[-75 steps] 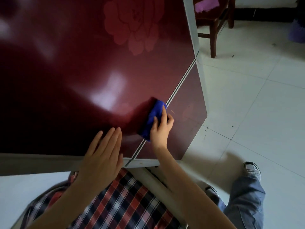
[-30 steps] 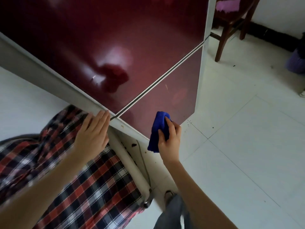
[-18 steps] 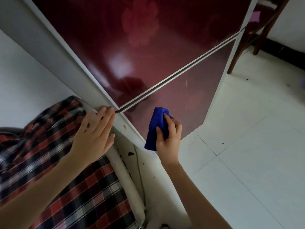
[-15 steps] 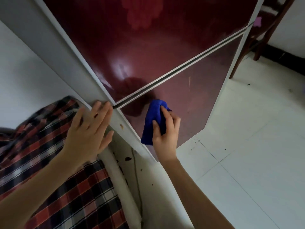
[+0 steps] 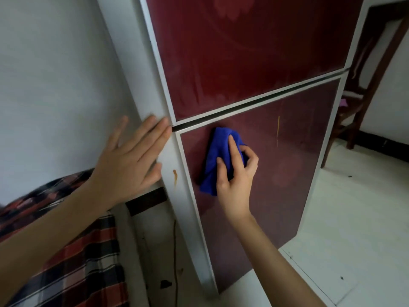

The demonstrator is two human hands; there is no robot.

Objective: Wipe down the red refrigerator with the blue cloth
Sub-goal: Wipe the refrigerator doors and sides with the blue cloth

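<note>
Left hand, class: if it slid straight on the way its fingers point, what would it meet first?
Probably the dark gap between the red refrigerator doors; the left hand fingertips already reach its end.

I am in a home, in a plain lived-in room. In front of me stands a two-door red fridge [image 5: 254, 63] with a faint flower pattern on its glossy doors and a pale metal frame, the sort kept in a household kitchen. A white plastered wall [image 5: 55, 74] runs along the left. The floor [image 5: 354, 218] is pale tile with a dark skirting [image 5: 385, 142] at the far right. A dark wooden chair [image 5: 363, 85] stands far right, behind the fridge. A checked cloth [image 5: 66, 262] lies near left.
</note>
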